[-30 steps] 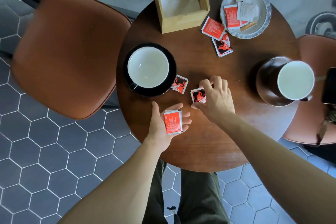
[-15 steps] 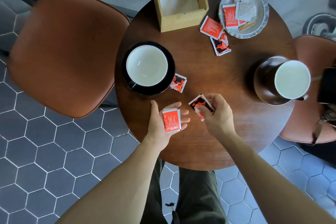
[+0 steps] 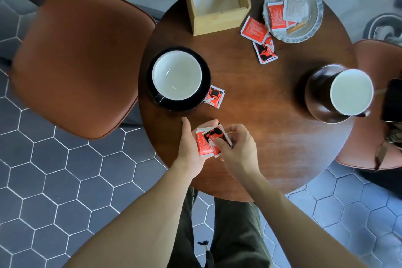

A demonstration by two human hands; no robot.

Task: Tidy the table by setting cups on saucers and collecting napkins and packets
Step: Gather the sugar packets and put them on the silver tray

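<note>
My left hand [image 3: 189, 148] lies palm up at the table's near edge with a red packet [image 3: 203, 146] in it. My right hand [image 3: 237, 148] pinches a red-and-black packet [image 3: 215, 134] and lays it on top of that one. A white cup [image 3: 177, 75] stands on a black saucer [image 3: 205, 67] at the left, and a loose packet [image 3: 214, 97] pokes out beside it. Another cup [image 3: 351, 91] sits on a brown saucer [image 3: 315, 102] at the right. Two packets [image 3: 260, 38] lie near a grey dish [image 3: 316, 22] holding more packets.
A wooden napkin box [image 3: 217, 22] with napkins stands at the back of the round brown table [image 3: 272, 126]. Brown chairs stand at the left [image 3: 76, 56] and the right [image 3: 374, 154]. A dark phone [image 3: 392, 100] lies on the right chair.
My right hand lifted the red-and-black packet off the table and carried it down and left onto the packet in my left palm. My left hand stayed nearly in place.
</note>
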